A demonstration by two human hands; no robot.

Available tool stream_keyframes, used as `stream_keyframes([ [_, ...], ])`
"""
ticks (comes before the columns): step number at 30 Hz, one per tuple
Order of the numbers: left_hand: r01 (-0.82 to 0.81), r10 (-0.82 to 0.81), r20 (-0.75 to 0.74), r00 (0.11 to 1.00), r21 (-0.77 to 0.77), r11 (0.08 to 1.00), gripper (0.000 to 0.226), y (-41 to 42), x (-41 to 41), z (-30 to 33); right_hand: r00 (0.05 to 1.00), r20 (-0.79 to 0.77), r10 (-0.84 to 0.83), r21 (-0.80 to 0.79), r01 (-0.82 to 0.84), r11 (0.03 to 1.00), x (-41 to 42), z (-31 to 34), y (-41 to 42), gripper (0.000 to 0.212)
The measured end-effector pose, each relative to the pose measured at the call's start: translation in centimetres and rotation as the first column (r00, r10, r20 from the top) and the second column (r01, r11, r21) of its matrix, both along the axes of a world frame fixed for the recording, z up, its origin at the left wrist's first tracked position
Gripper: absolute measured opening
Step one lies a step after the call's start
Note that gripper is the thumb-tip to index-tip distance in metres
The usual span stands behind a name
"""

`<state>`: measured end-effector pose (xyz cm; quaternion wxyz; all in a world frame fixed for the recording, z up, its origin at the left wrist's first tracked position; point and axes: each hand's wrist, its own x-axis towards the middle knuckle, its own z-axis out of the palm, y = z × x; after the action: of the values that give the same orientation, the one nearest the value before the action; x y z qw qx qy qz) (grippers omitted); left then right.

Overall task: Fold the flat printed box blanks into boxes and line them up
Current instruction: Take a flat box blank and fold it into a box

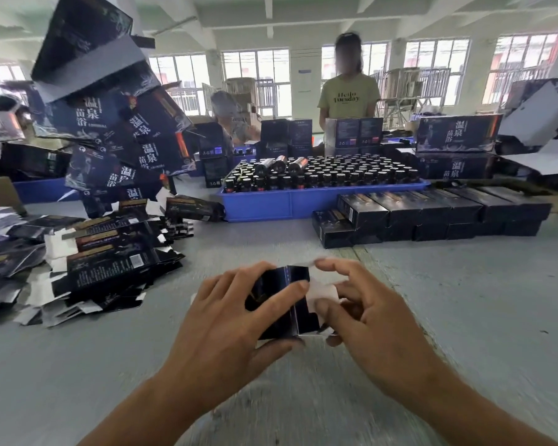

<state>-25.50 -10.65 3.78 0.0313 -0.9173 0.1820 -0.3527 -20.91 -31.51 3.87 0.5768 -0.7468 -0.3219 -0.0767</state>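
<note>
Folding a dark printed box [279,304] between both hands, just above the near centre of the grey surface [464,317].

The left hand [226,329] curls fingers and thumb round the box body; the right hand [364,313] pinches the white end flaps with bent fingers, so each grip is closed on the box. Flat blanks [103,262] lie heaped at left. Finished boxes [432,214] stand in a row at far right, touching side to side. A blue tray [287,201] of dark bottles [319,175] sits beyond them, at centre.
</note>
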Motion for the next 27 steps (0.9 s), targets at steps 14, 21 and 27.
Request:
stream_keyframes([
  [14,0.09,-0.089,0.04,0.995,-0.023,0.996,0.05,-0.29,-0.42,-0.22,0.986,0.133,-0.101,-0.043,0.108,0.993,-0.22,-0.44,-0.54,0.049],
  [21,0.134,-0.128,0.055,0.99,-0.123,0.983,0.06,-0.48,-0.53,-0.43,0.94,0.308,-0.149,-0.131,0.197,0.972,-0.32,-0.36,-0.54,0.03],
  [27,0.103,-0.105,-0.012,0.994,-0.141,0.985,0.069,0.01,-0.18,-0.54,0.987,0.161,-0.003,-0.263,0.046,0.964,-0.46,0.26,-0.9,0.053],
])
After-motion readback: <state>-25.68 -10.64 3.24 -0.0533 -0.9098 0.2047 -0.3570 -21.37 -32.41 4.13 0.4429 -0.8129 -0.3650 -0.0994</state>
